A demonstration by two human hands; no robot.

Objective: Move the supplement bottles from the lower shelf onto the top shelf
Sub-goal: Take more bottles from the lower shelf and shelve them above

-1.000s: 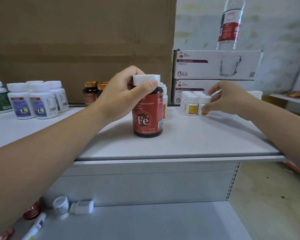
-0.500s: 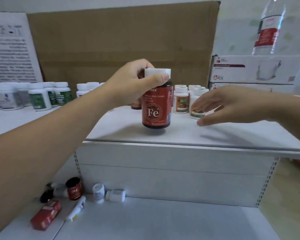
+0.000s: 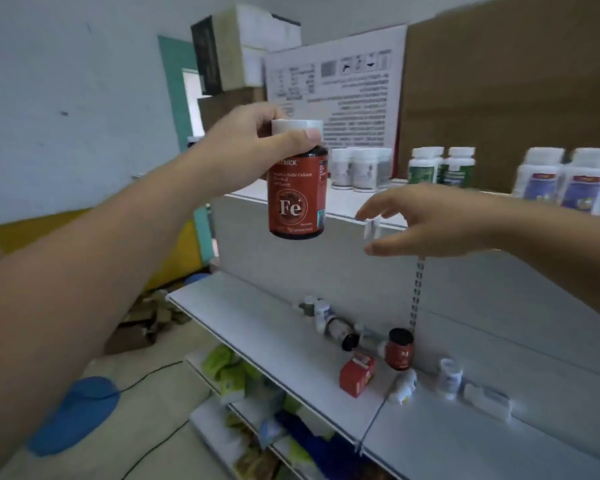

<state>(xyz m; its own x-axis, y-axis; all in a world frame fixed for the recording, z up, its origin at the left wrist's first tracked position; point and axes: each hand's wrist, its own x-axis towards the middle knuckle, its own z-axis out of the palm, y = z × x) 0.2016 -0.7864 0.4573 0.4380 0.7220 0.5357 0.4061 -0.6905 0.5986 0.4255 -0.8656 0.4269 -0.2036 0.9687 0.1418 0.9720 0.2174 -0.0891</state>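
Observation:
My left hand [image 3: 257,147] grips the white cap of a red Fe supplement bottle [image 3: 297,199] and holds it in the air, in front of the left end of the top shelf [image 3: 347,206]. My right hand [image 3: 426,223] hovers to its right with fingers loosely spread, holding nothing. On the top shelf stand white bottles [image 3: 361,169], green-labelled bottles [image 3: 440,166] and blue-labelled bottles [image 3: 565,183]. On the lower shelf [image 3: 257,313] lie a toppled dark bottle [image 3: 336,327], a small red bottle [image 3: 399,348], a red box [image 3: 356,374] and small white bottles [image 3: 449,377].
A big cardboard box [image 3: 513,98] and a printed white board [image 3: 336,91] stand behind the top shelf. Under the lower shelf sit green and blue packets [image 3: 243,379]. On the floor at left lie a blue object [image 3: 77,414], a black cable and cardboard scraps.
The Fe bottle has come up off the top shelf and now hangs in the air in my left hand. The view has swung left; my right hand has left the small bottles.

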